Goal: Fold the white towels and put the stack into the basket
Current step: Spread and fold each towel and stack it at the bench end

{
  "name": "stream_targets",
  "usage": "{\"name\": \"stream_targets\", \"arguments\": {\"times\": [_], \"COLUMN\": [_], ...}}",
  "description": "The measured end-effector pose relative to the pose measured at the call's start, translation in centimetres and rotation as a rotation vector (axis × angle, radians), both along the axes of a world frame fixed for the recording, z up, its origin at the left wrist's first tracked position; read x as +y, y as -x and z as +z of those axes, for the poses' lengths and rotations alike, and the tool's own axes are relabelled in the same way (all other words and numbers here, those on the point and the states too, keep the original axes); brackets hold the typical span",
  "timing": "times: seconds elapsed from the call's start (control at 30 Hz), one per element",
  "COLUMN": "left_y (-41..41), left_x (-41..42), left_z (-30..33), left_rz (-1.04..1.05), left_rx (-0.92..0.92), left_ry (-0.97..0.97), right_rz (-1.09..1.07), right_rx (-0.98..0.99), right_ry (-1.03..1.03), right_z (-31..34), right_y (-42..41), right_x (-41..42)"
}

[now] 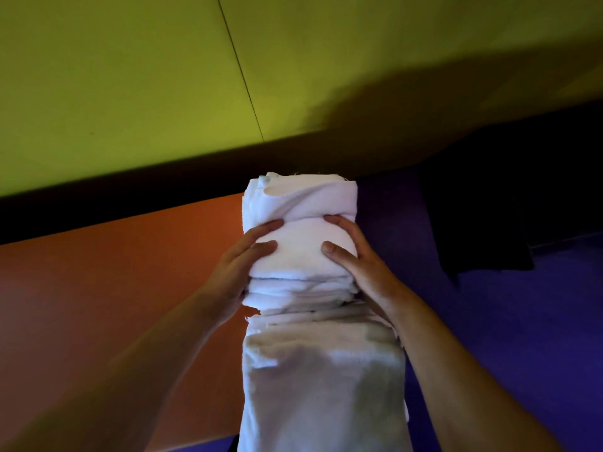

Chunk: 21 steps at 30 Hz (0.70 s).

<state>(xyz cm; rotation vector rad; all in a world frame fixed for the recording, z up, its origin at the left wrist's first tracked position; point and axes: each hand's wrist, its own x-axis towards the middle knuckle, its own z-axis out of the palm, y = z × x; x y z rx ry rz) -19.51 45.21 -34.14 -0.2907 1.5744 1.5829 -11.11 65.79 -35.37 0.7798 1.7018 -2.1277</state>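
Observation:
A tall stack of folded white towels (303, 256) fills the middle of the head view, rising from the bottom edge toward me. My left hand (238, 272) grips the stack's left side, thumb and a finger on top of the uppermost folded towel. My right hand (355, 269) grips the right side the same way, thumb on top and fingers down the side. The lower towels (323, 386) of the stack spread wider beneath my forearms. No basket shows in this view.
An orange surface (114, 288) lies to the left and a purple surface (505, 321) to the right. A dark object (489, 207) sits at the right. A yellow-green wall (130, 76) stands behind, with a thin dark line (241, 70) running down it.

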Motion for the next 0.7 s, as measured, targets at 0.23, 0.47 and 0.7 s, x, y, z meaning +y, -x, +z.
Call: {"name": "stream_targets", "arguments": {"times": [0.23, 0.47, 0.7], "left_y": [-0.3, -0.4, -4.4], "left_x": [0.3, 3.5, 13.5], "left_z": [-0.2, 2.5, 7.1], "left_rz": [0.047, 0.07, 0.037], "left_rx": [0.05, 0.222, 0.41], "left_ry": [-0.001, 0.061, 0.079], "right_rz": [-0.138, -0.185, -0.169], "right_rx": [0.067, 0.185, 0.287], "right_ry": [-0.027, -0.064, -0.088], "right_z": [-0.3, 2.0, 5.5], "right_y": [-0.4, -0.1, -3.8], "right_x": [-1.7, 1.2, 11.0]}}
